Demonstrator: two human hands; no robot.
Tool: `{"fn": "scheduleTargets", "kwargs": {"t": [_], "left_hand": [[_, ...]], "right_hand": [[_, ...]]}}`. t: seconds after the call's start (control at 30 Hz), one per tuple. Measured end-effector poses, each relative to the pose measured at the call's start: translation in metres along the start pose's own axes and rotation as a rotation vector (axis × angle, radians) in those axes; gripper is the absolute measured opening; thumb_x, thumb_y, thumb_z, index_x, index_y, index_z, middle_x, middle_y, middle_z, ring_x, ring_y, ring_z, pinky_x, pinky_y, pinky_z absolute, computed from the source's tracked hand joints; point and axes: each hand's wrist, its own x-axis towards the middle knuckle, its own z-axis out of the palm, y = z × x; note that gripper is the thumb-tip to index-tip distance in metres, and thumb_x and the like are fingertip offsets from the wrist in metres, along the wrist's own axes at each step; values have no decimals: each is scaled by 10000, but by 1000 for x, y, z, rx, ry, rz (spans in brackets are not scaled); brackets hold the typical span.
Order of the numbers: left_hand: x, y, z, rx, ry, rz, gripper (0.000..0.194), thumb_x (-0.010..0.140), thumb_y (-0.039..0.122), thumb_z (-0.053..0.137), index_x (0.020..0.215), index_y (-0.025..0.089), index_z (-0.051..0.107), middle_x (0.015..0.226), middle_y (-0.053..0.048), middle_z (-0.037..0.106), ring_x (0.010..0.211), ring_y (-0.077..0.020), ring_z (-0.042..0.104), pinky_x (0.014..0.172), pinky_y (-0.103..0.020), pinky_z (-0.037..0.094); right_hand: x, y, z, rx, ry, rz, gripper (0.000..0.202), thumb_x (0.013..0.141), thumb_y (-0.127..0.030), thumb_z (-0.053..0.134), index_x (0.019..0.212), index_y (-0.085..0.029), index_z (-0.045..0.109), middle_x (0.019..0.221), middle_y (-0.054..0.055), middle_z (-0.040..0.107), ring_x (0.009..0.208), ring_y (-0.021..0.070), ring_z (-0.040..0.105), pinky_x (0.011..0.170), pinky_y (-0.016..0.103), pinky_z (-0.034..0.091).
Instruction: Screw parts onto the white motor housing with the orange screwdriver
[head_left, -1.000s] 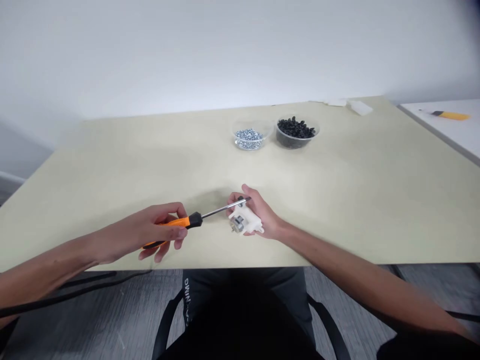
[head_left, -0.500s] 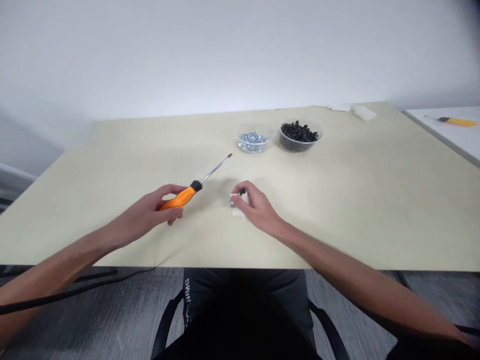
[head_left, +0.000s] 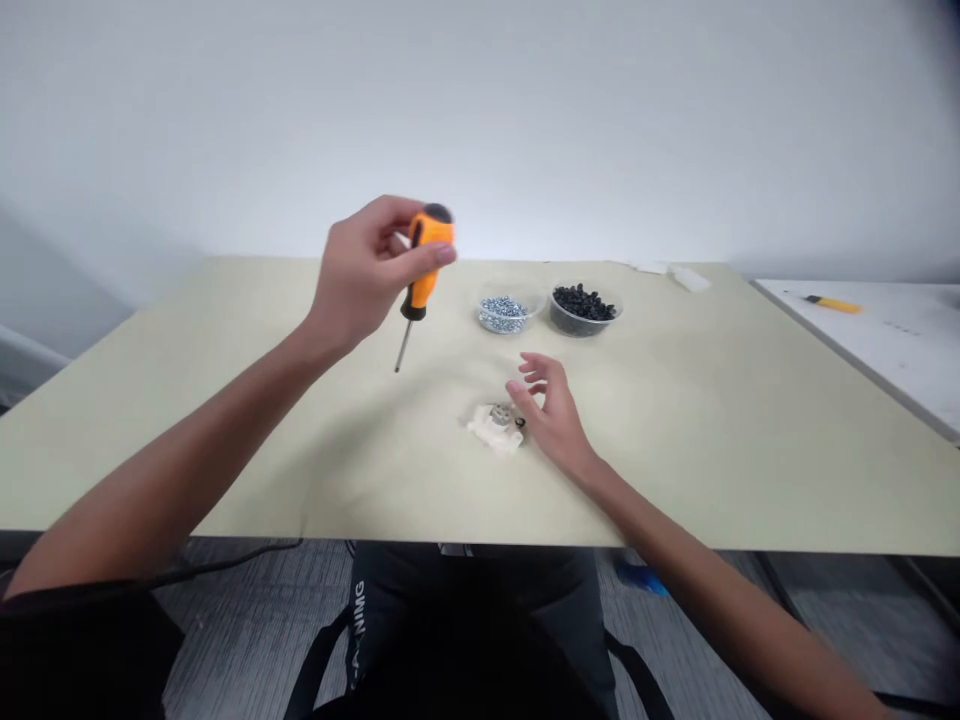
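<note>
My left hand (head_left: 375, 262) is raised above the table, fingers closed around the orange and black handle of a screwdriver (head_left: 431, 245). The shaft points down and slightly left, its tip clear of everything. On the table lies a small white plastic part (head_left: 491, 432) with a round grey metal piece (head_left: 501, 413) on top and a small black piece (head_left: 520, 423) at its right side. Just right of this part is my right hand (head_left: 551, 405), fingers apart and curved, with nothing held in them.
Behind my right hand stand two clear plastic bowls: one with small silvery screws (head_left: 502, 313), one with small black parts (head_left: 581, 303). White pieces (head_left: 688, 279) lie at the table's back right. A yellow-handled tool (head_left: 834, 304) rests on the white table at right.
My left hand has lifted the screwdriver up and turned its tip from up-right to downward. My right hand has let go of the white part, which now lies on the table.
</note>
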Motion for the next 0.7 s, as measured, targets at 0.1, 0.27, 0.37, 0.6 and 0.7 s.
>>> {"fn": "scheduleTargets", "kwargs": {"t": [0.1,0.27,0.37,0.6,0.7], "left_hand": [[12,25,25,86,-267,93,277,716,341,774,919,184,669,774,13,606,670,-114,531,589,-261,373],[10,50,73,81,-528,270,252,729,334,745,939,215,673,833,0,622,923,-210,591,804,-332,436],[0,46,80,63,-542,352,354,775,414,709,1087,258,648,1121,-24,605,1140,-267,520,981,-404,396],[-92,-29,65,130,-625,-23,702,802,596,612,1367,238,402,1388,-124,433,1287,-301,403,1075,-458,344],[-123,-51,73,188,-656,-215,562,878,595,485,1295,218,465,1289,-121,503,1217,-283,457,1035,-463,367]], "right_hand": [[10,-32,-10,93,-121,-126,630,799,-455,661,1328,-253,385,903,8,548,740,106,516,716,275,478],[28,-63,-19,224,27,-99,262,793,-388,647,891,-162,559,671,-12,500,588,79,455,542,224,410],[26,-63,-36,270,138,-115,186,810,-336,626,871,-171,566,659,-10,529,515,74,453,485,228,394],[-34,-50,-128,575,202,79,336,747,-398,624,1033,-228,674,820,63,612,731,188,619,672,355,561],[-72,-39,-151,689,296,335,435,788,-524,494,989,-205,710,959,123,633,899,260,644,779,411,572]]}}
